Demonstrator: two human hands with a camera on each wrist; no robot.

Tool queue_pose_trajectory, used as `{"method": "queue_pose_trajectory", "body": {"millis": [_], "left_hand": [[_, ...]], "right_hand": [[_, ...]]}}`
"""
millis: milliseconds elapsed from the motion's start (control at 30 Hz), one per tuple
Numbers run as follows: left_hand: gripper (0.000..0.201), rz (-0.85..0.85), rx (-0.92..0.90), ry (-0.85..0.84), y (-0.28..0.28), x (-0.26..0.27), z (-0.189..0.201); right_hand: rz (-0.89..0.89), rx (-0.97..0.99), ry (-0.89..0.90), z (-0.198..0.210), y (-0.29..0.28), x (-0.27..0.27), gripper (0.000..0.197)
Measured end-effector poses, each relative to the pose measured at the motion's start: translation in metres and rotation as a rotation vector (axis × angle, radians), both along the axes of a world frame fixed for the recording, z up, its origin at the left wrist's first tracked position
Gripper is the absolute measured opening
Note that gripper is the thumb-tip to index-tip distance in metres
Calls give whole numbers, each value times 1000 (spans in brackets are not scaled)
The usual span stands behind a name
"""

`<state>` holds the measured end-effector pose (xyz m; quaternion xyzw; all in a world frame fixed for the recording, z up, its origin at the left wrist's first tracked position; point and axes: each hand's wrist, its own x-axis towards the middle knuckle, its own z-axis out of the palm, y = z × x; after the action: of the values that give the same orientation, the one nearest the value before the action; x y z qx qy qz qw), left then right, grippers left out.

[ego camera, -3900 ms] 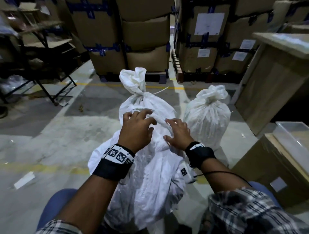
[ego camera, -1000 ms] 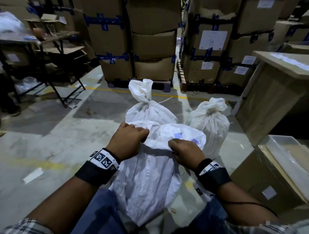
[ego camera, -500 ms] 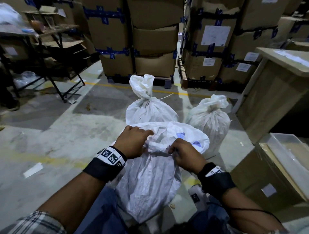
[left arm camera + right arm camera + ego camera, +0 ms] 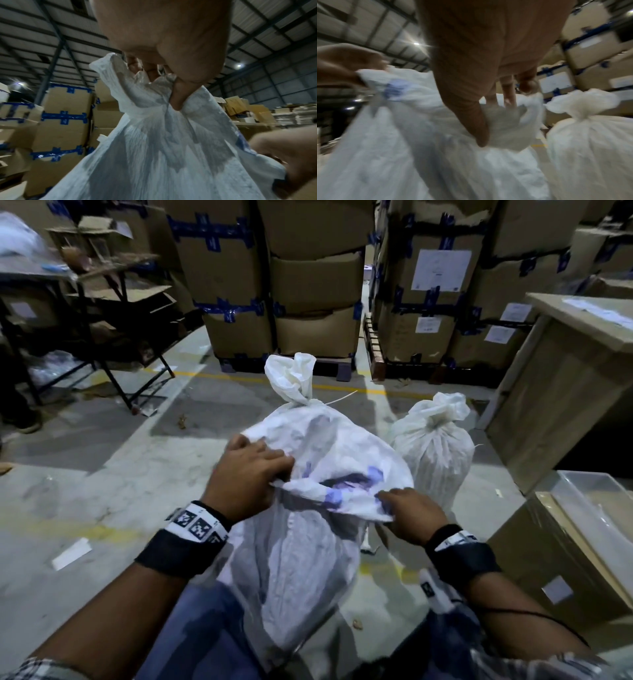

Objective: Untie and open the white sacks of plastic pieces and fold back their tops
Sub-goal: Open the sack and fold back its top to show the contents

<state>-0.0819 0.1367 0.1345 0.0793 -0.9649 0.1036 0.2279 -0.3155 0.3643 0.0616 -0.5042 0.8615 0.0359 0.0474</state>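
Head view, figure of 3 white sacks on a warehouse floor. The near sack [image 4: 294, 570] stood between the person's knees with its mouth [image 4: 346, 481] already untied and partly open, purple-blue printing showing on the turned rim. The left hand [image 4: 246, 481] gripped the near-left edge of the rim, fingers curled over the fabric; the left wrist view showed the thumb [image 4: 178, 97] pinching gathered cloth. The right hand [image 4: 411, 515] pinched the near-right edge of the same rim, its grip closed on the fabric in the blurred right wrist view. Both hands appeared set to draw the rim outward and down, so the fold-back of this top was judged begun but not finished.

Behind it, the far sack [image 4: 291, 378] was tied at its neck, a thin tie end projecting to the right. The right-hand sack [image 4: 433, 453] was also tied, and stood well apart from the hands. Stacked cartons [image 4: 315, 285] filled the far side, a wooden cabinet [image 4: 555, 392] stood at right.

Risks, as judged: an uneven pull could tip the near sack and spill its pieces through the open mouth. The woven fabric looked slippery, so a pinch at the very edge could slide off and let the rim spring back. Contents were not visible.
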Motion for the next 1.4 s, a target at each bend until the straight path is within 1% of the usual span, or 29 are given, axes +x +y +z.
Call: {"method": "queue_pose_trajectory", "body": {"millis": [33,100,167,200,233,300,333,367,400,467,533,567,600,633,700,767,800,867,900,967,1033,1100,1200,1267,1333,1400], "left_hand": [[18,12,-14,55,-9,6,5],[17,57,-63,139,-24,18,15],[19,133,-100,212,-34,27,21],[19,175,-89,261,-38,29,23],[19,221,-62,315,-40,29,25],[23,313,13,393,-45,24,29],[25,340,46,398,-47,21,31],[26,349,69,377,-48,17,32],[27,352,82,341,-48,14,31],[28,363,80,257,-47,11,26],[26,391,82,207,-47,11,18],[25,404,95,203,-47,12,14],[23,411,109,207,-47,14,10],[22,412,117,208,-47,15,7],[21,409,127,184,-47,17,3],[22,396,124,162,-44,16,3],[23,388,122,156,-42,16,3],[24,382,127,139,-39,17,6],[25,384,134,125,-37,18,8],[30,380,170,59,-34,22,13],[36,364,197,-86,-30,26,18],[38,341,157,-202,-26,29,23],[52,257,129,-244,-12,27,29],[57,216,116,-287,0,19,30],[52,226,116,-366,10,9,29],[33,223,90,-400,18,1,23]], "right_hand": [[-23,-9,15,2,5,-6,35],[-59,-93,100,12,14,-13,36],[-49,-348,245,31,19,-19,38],[-48,-489,335,43,18,-22,36],[-47,-588,420,57,17,-24,35],[-58,-632,497,79,8,-24,41],[-71,-634,502,85,3,-21,46],[-88,-617,489,88,-3,-18,49],[-107,-562,454,90,-9,-13,51],[-117,-330,353,86,-17,-8,57],[-77,-98,198,80,-17,-4,72],[-35,-47,106,78,-15,-1,82],[22,-86,8,76,-12,5,89],[89,-194,-93,75,-12,12,91],[222,-436,-249,75,-20,31,81],[291,-570,-271,72,-36,47,65],[281,-597,-271,70,-44,53,57],[201,-622,-249,67,-57,62,38],[163,-614,-210,64,-61,64,28],[155,-584,-57,58,-65,66,15],[208,-588,91,51,-66,67,18],[259,-601,204,44,-67,69,23],[344,-603,321,32,-71,74,20],[396,-655,369,26,-73,79,14],[451,-711,397,22,-75,83,11],[493,-735,390,21,-75,86,9]]}}
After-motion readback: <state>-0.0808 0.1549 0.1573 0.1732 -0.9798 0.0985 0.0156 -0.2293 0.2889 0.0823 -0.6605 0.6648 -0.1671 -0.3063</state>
